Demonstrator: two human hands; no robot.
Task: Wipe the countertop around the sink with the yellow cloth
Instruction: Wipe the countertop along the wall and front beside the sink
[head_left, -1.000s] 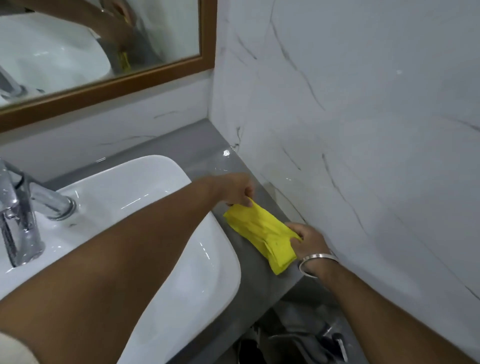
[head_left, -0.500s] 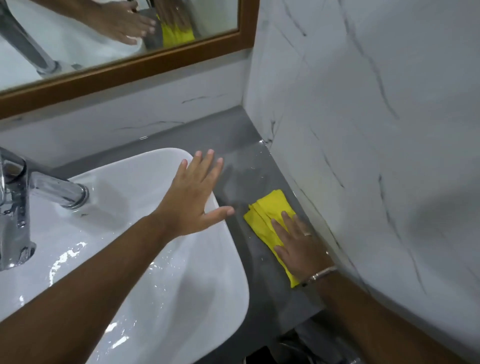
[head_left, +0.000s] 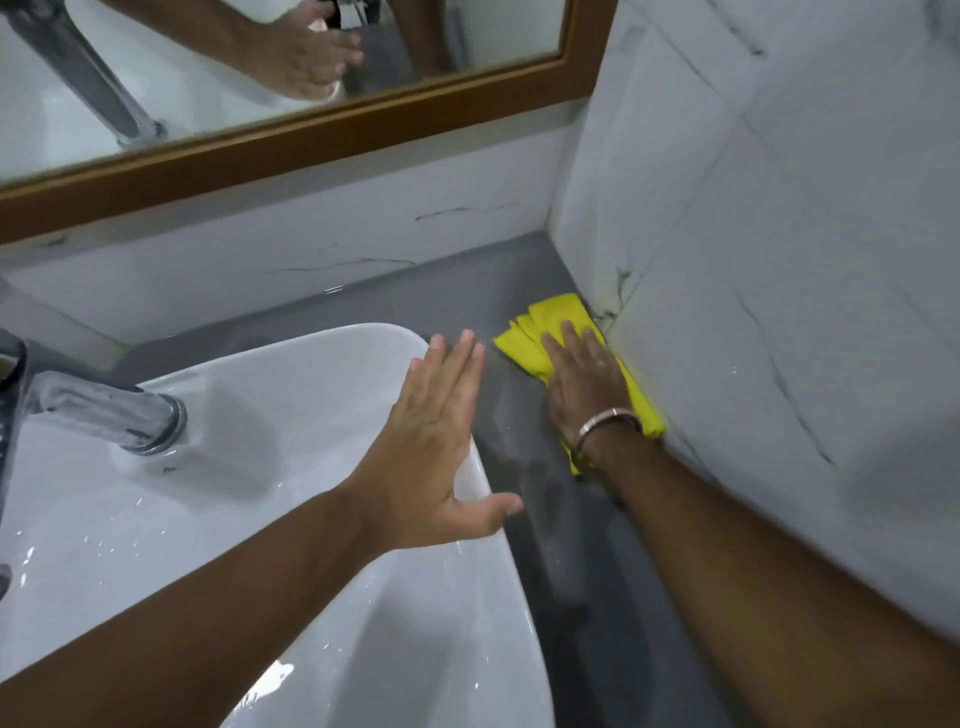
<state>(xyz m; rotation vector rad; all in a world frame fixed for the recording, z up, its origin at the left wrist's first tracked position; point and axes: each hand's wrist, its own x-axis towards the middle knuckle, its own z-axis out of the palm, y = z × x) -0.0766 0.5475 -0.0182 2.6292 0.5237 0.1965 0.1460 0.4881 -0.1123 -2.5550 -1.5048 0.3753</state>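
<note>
The right hand (head_left: 582, 379) presses the folded yellow cloth (head_left: 550, 322) flat on the grey desk (head_left: 545, 519), fingers spread, against the marble wall (head_left: 779, 312). The left hand (head_left: 441, 447) hovers open-palmed over the white sink (head_left: 260, 519) rim, fingers straight.

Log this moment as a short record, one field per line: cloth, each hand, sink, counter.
cloth: yellow cloth, folded, flat on the counter against the side wall
right hand: right hand pressed palm-down on the cloth, metal bangle at the wrist
left hand: left hand open, fingers spread, empty, over the sink's right edge
sink: white sink, water drops inside
counter: grey countertop
</note>
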